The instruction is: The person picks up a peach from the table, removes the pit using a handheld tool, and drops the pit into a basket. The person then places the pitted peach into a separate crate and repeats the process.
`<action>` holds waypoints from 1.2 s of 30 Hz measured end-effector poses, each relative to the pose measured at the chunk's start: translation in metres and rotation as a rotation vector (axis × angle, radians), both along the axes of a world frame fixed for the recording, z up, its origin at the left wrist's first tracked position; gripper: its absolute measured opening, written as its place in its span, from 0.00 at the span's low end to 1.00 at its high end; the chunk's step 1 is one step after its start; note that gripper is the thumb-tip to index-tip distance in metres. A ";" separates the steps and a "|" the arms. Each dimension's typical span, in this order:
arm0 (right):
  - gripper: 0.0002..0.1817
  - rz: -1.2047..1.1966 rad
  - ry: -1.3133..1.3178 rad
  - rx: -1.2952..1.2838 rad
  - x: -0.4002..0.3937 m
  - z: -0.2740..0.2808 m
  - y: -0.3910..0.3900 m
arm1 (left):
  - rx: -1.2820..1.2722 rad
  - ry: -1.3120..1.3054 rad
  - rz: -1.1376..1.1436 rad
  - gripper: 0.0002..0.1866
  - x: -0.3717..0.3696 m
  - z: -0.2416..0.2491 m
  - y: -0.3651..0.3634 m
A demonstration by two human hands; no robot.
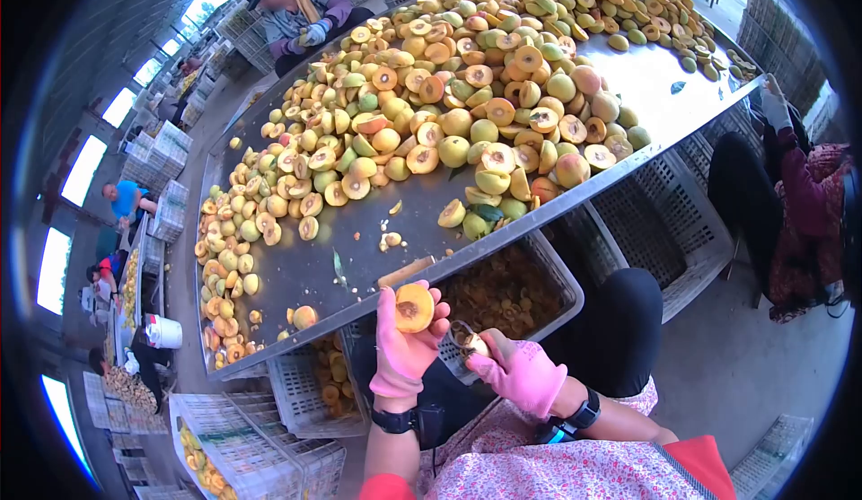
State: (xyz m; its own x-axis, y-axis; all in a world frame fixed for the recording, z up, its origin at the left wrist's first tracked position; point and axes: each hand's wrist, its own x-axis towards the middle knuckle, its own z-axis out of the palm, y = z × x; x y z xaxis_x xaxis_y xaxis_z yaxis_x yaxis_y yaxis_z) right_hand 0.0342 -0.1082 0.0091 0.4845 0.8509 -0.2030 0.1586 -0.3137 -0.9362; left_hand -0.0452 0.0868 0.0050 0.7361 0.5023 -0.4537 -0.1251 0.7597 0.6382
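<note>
A halved yellow fruit (414, 308) with a brown hollow on its cut face rests in my left hand (402, 343), which wears a pink glove and has its fingers round the fruit. To the right, my right hand (521, 374), also in a pink glove, is closed on a small tool (464, 334) with a looped metal end; a pale bit sits by its fingers. Both hands are just off the near edge of the metal table (359, 262), above a crate of scraps (512, 293). A large heap of halved fruit (431, 96) lies on the table.
A wooden-handled tool (406, 271) lies at the table's near edge. Crates (664, 222) stand below the table, with another crate of fruit (328, 383) at the left. A co-worker (301, 15) is across the table, another person (808, 186) at the right. A white bucket (163, 331) stands far left.
</note>
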 end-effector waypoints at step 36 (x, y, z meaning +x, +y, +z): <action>0.19 0.033 -0.193 -0.130 -0.018 0.001 -0.009 | 0.686 0.212 -0.219 0.43 -0.017 -0.002 -0.046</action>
